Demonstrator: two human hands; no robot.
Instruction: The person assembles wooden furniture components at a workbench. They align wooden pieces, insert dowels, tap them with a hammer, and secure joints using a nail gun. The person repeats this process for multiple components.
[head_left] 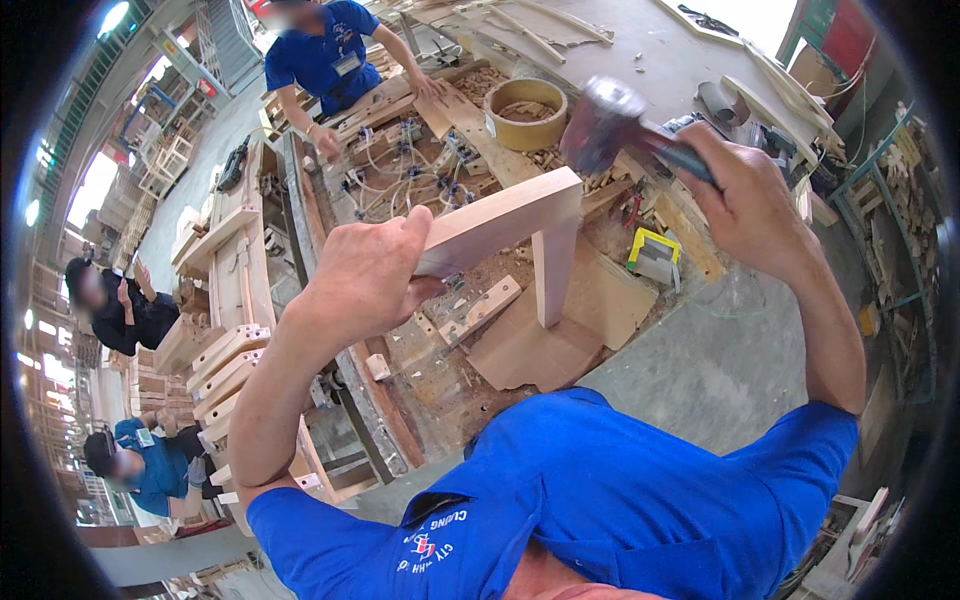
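Note:
My left hand [370, 270] is wrapped round the near end of a pale wooden rail [500, 215], holding it raised above the bench. At its other end the rail meets an upright wooden leg [552, 278], forming a corner. The leg's foot stands on a flat piece of cardboard [535, 358]. My right hand [745, 205] is closed on the handle of a mallet [605, 125]. Its head, slightly blurred, hangs just above and right of the corner, apart from the wood.
A yellow round tub [525, 112] holds small wooden pieces. Clear hoses [400, 165] with fittings lie left of it. A yellow-edged box [655, 255] sits right of the cardboard. A co-worker [330, 55] leans over the bench's far side. Shaped wooden parts [230, 360] are stacked at left.

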